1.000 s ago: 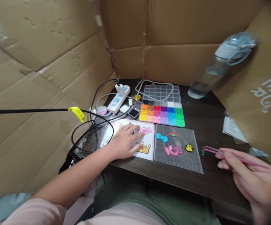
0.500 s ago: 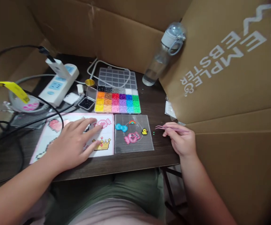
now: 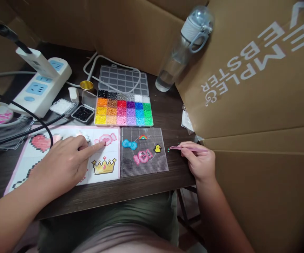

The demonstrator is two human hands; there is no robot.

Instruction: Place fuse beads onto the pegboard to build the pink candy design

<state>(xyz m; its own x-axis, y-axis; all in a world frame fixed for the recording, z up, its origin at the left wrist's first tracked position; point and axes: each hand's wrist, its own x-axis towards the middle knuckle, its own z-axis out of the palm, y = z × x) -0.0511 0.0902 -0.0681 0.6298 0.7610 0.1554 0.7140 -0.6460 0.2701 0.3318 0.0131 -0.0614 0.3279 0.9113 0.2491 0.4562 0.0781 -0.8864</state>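
My left hand [image 3: 62, 163] rests on a pattern sheet [image 3: 62, 154] with pixel pictures, its forefinger stretched out and touching the pink candy picture [image 3: 106, 139]; the other fingers are curled. My right hand [image 3: 200, 161] pinches pink tweezers [image 3: 186, 149] whose tips point left at a small green bead [image 3: 168, 150] beside a clear pegboard [image 3: 143, 151]. The pegboard carries a blue bow, a small rainbow, a pink candy and a yellow duck made of beads. Behind it lies an open bead box [image 3: 124, 108] with many coloured compartments.
A clear water bottle [image 3: 179, 52] leans at the back right against cardboard walls [image 3: 246, 88]. A white power strip [image 3: 40, 86] with cables, a small box of black beads [image 3: 82, 113], a gold cap [image 3: 86, 84] and spare pegboards [image 3: 4, 135] are on the left of the dark table [image 3: 167, 109].
The view has swung right and down onto the table. My left forefinger has stretched out onto the candy picture. My right hand has brought the tweezers' tips down to the green bead.
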